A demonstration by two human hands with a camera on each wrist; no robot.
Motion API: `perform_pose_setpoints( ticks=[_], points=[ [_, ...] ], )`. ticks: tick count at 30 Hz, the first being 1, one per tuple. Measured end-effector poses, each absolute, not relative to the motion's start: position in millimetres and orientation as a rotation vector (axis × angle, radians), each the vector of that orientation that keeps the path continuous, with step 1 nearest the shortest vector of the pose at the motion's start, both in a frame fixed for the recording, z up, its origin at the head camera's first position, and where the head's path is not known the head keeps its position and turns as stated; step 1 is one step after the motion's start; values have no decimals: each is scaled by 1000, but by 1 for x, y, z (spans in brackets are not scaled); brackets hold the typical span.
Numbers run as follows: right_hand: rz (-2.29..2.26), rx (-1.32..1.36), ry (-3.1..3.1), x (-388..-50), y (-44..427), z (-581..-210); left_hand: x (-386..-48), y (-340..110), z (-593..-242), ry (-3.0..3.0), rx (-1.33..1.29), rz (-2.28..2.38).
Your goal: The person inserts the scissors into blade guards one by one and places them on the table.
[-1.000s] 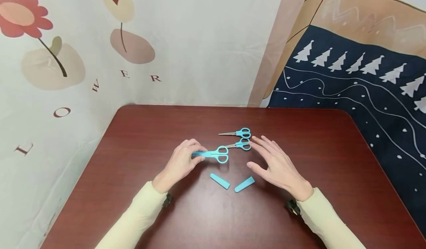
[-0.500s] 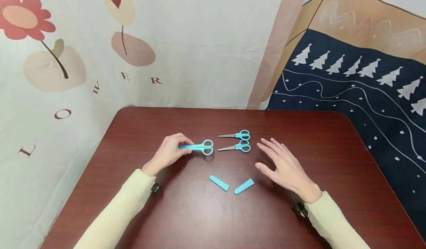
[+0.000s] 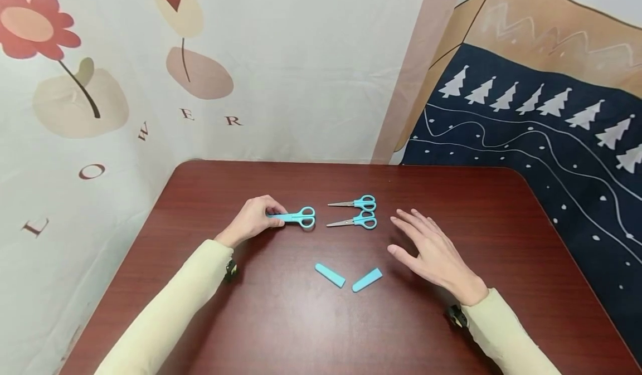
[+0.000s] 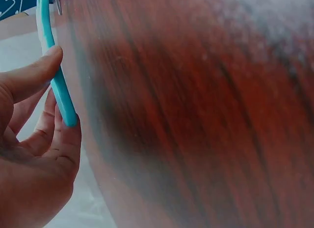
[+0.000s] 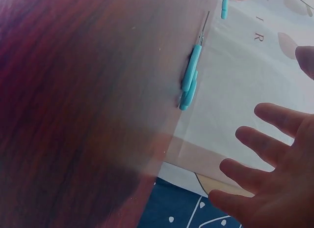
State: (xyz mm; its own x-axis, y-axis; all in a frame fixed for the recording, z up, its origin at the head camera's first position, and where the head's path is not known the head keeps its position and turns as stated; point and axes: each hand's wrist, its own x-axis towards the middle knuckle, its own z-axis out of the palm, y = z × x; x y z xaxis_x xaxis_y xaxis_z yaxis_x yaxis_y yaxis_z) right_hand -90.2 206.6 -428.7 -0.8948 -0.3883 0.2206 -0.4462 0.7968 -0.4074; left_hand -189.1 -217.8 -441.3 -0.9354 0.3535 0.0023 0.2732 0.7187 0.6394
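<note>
My left hand (image 3: pixel 253 218) pinches a pair of light-blue scissors (image 3: pixel 292 217) by the blade end, which a matching blue cover encloses; the finger loops point right. In the left wrist view, thumb and fingers grip the cover (image 4: pixel 63 95). To the right lie two bare-bladed scissors with blue handles, the farther scissors (image 3: pixel 363 203) and the nearer scissors (image 3: pixel 363 220), blades pointing left. Nearer the person are two loose blue blade covers, the left cover (image 3: pixel 330 275) and the right cover (image 3: pixel 367 280). My right hand (image 3: pixel 431 252) hovers with spread fingers, holding nothing, right of the scissors.
A dark red-brown table (image 3: pixel 321 330) carries everything. Behind it hangs a pale curtain (image 3: pixel 301 85) with flower prints, and at the right a navy cloth (image 3: pixel 501 124) with white trees.
My left hand has carried the covered scissors leftward and slightly away from the person, apart from the two bare scissors. My right hand has drawn a little to the right.
</note>
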Motion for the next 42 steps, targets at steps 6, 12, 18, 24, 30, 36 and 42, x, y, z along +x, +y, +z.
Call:
perform_pose_setpoints(
  ticks=[6, 12, 18, 24, 30, 36, 42],
  points=[
    [704, 661, -2876, -88, 207, -428, -193, -222, -443, 2741, 443, 1043],
    [698, 657, -2894, -88, 206, -427, -194, -222, -446, 2750, 441, 1007],
    [698, 656, -2898, -90, 206, -427, -192, -220, -445, 2792, 515, 957],
    [696, 664, -2897, -91, 205, -429, -184, -223, -439, 2815, 586, 956],
    [695, 690, -2873, -97, 203, -430, -168, -217, -430, 2838, 701, 998],
    [685, 721, -2878, -108, 196, -428, -149, -207, -423, 2821, 822, 1004],
    [666, 745, -2875, -124, 187, -425, -130, -200, -422, 2863, 868, 946]
  ],
)
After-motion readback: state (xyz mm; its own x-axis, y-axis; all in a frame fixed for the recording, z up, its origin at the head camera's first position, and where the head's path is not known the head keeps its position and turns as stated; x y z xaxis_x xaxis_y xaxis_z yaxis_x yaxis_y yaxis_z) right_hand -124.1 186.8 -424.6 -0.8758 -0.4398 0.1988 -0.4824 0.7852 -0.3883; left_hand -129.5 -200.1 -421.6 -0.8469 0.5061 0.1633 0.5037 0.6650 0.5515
